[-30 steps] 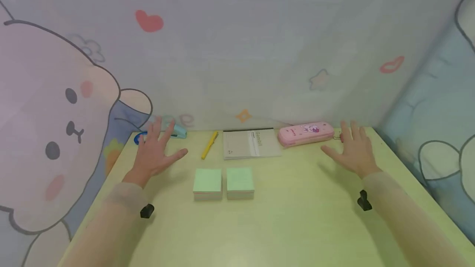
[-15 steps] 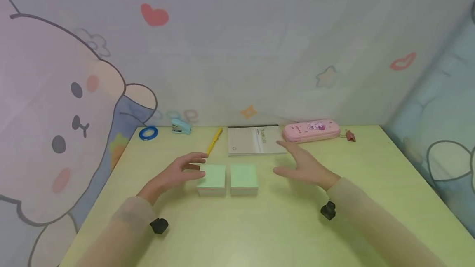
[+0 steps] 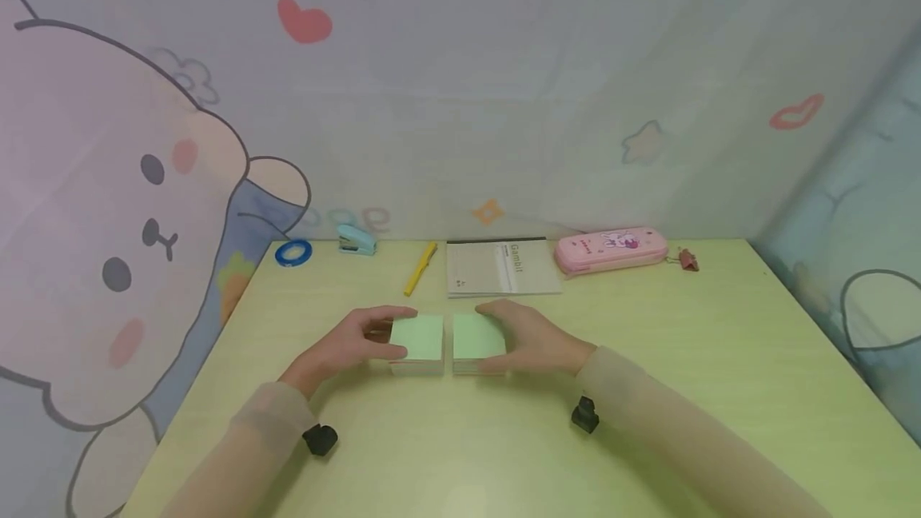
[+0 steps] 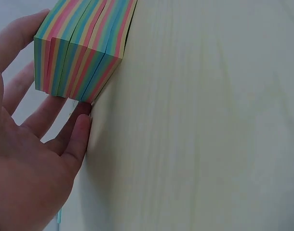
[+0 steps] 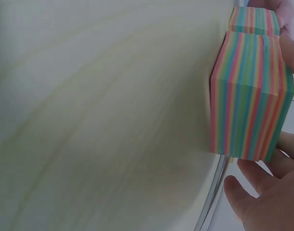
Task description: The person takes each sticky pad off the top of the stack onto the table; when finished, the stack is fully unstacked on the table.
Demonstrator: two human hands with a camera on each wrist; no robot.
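Note:
Two square sticky note blocks with pale green tops sit side by side on the table, a narrow gap between them. My left hand (image 3: 352, 344) holds the left block (image 3: 417, 338), thumb at its front and fingers at its back edge. Around the right block (image 3: 476, 336) my right hand (image 3: 541, 340) is placed the same way, thumb along the front face. Striped, many-coloured paper edges show on the left block (image 4: 77, 65) in the left wrist view and on the right block (image 5: 246, 115) in the right wrist view. Both blocks appear to rest on the tabletop.
Along the table's back edge lie a blue tape roll (image 3: 293, 253), a light blue stapler (image 3: 356, 240), a yellow pen (image 3: 420, 269), a notebook (image 3: 478, 270) and a pink pencil case (image 3: 612, 251) with a reddish charm (image 3: 688, 260). A patterned cloth (image 3: 460, 102) hangs behind.
Both hands have come inward and down from the table's far sides to the blocks, fingers closing around them. The blocks stay in place; the head view has shifted slightly.

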